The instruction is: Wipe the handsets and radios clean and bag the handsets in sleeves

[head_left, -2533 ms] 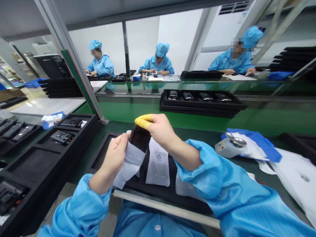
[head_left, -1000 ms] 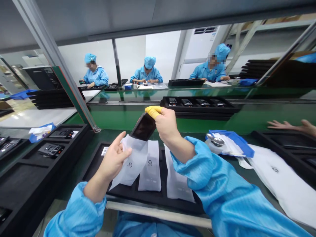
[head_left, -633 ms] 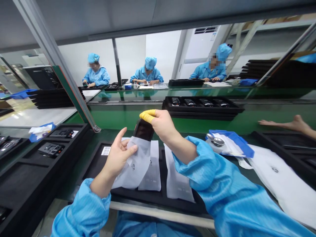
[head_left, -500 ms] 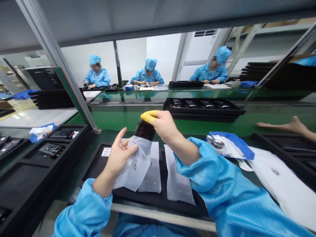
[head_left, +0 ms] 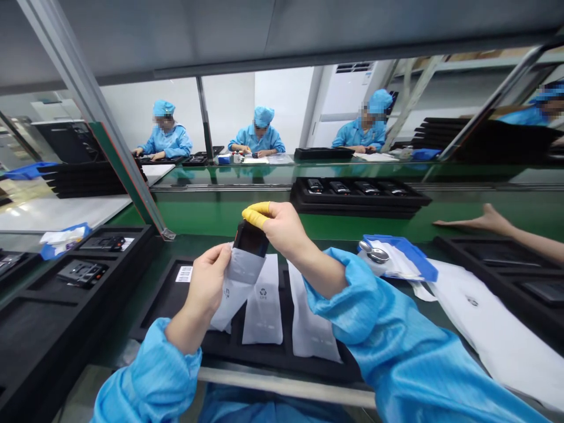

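Note:
My right hand [head_left: 282,229], with a yellow cot on one fingertip, pinches the top of a small black device [head_left: 250,239]. The device's lower half sits inside a white pouch [head_left: 233,285] that my left hand [head_left: 207,288] grips at its left edge. Both hands hover above a black foam tray [head_left: 163,299] at the near edge of the bench. Two more white pouches [head_left: 263,302] lie flat in that tray, to the right of the held one.
A black tray with devices [head_left: 83,273] lies at the left. On the green conveyor sits another tray of devices [head_left: 359,191]. A blue tray with a metal-topped tool [head_left: 374,254] and white pouches [head_left: 489,329] lie at the right, where another person's hand [head_left: 480,220] reaches over a black tray [head_left: 506,273].
The device has gone from outside the pouch to halfway inside it. My left hand has closed on the pouch's edge. Both hands have dropped slightly.

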A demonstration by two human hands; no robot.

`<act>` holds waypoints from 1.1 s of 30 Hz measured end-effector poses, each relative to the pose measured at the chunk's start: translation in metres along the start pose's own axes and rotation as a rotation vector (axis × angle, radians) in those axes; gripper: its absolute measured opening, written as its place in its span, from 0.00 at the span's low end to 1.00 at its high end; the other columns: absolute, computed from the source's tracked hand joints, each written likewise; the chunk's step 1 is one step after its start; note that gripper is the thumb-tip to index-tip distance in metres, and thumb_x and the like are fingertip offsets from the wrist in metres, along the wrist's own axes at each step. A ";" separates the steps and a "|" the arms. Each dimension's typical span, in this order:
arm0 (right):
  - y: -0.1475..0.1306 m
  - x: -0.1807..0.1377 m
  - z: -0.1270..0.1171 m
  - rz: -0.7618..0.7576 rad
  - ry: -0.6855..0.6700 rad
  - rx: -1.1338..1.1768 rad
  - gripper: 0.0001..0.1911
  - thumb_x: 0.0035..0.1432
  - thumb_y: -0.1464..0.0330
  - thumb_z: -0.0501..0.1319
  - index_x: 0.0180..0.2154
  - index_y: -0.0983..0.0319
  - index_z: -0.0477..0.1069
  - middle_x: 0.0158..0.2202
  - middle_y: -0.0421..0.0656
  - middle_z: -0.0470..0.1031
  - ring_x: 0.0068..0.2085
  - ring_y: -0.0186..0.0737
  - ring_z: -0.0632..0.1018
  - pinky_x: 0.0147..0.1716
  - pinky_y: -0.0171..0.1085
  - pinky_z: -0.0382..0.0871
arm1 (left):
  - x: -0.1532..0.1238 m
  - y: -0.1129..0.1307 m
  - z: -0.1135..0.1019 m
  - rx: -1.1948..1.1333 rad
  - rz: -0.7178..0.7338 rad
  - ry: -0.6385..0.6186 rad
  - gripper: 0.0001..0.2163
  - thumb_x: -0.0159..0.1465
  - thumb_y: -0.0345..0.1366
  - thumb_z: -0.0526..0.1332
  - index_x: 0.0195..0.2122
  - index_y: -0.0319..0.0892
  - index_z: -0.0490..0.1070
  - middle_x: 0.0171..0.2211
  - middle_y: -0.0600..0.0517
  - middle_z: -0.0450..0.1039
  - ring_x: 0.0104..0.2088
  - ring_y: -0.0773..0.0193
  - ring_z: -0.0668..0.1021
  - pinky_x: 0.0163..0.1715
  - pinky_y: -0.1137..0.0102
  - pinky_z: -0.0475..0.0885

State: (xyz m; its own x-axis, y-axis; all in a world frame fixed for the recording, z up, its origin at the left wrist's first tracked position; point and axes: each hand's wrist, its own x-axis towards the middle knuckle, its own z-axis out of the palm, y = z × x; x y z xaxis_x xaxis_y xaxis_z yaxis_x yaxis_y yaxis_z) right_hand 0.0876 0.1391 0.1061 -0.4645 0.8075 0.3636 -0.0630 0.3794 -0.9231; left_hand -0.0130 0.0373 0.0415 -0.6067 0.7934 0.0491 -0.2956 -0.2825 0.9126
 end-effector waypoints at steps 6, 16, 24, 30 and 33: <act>0.001 -0.005 0.003 -0.054 0.158 0.161 0.11 0.42 0.61 0.66 0.27 0.61 0.76 0.29 0.42 0.79 0.34 0.40 0.77 0.37 0.39 0.70 | 0.002 0.001 0.004 -0.032 0.085 0.039 0.19 0.45 0.51 0.70 0.28 0.41 0.71 0.22 0.57 0.72 0.25 0.69 0.73 0.29 0.72 0.69; 0.002 -0.009 0.002 0.032 -0.016 0.097 0.09 0.42 0.64 0.66 0.28 0.62 0.77 0.31 0.42 0.80 0.35 0.40 0.78 0.37 0.38 0.72 | 0.009 0.017 0.006 0.153 0.229 -0.040 0.17 0.49 0.49 0.69 0.26 0.40 0.68 0.22 0.58 0.67 0.24 0.72 0.68 0.24 0.76 0.63; 0.006 -0.014 0.005 -0.036 -0.236 -0.200 0.07 0.49 0.68 0.64 0.32 0.59 0.79 0.35 0.41 0.80 0.39 0.40 0.77 0.40 0.39 0.70 | 0.013 0.020 0.000 0.240 0.329 -0.047 0.13 0.53 0.44 0.66 0.27 0.41 0.68 0.23 0.58 0.66 0.25 0.71 0.68 0.27 0.74 0.63; 0.003 -0.019 0.017 -0.166 -0.343 -0.427 0.11 0.53 0.66 0.63 0.40 0.58 0.78 0.36 0.42 0.77 0.39 0.39 0.75 0.42 0.40 0.68 | 0.015 0.029 -0.013 0.382 0.444 -0.091 0.12 0.56 0.44 0.64 0.28 0.41 0.67 0.24 0.58 0.65 0.25 0.70 0.67 0.27 0.75 0.63; 0.001 -0.020 0.018 -0.211 -0.331 -0.461 0.20 0.54 0.62 0.62 0.50 0.58 0.72 0.41 0.44 0.75 0.41 0.39 0.74 0.42 0.41 0.69 | 0.018 0.035 -0.021 0.418 0.487 -0.038 0.12 0.59 0.44 0.62 0.28 0.42 0.65 0.24 0.58 0.61 0.25 0.71 0.65 0.27 0.75 0.62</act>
State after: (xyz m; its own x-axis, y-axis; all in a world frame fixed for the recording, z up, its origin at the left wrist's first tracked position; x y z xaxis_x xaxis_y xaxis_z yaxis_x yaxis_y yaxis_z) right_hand 0.0804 0.1152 0.0959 -0.7384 0.5380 0.4066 0.1707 0.7325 -0.6590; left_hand -0.0501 0.0305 0.0662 -0.5698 0.6483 0.5050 0.3245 -0.3871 0.8631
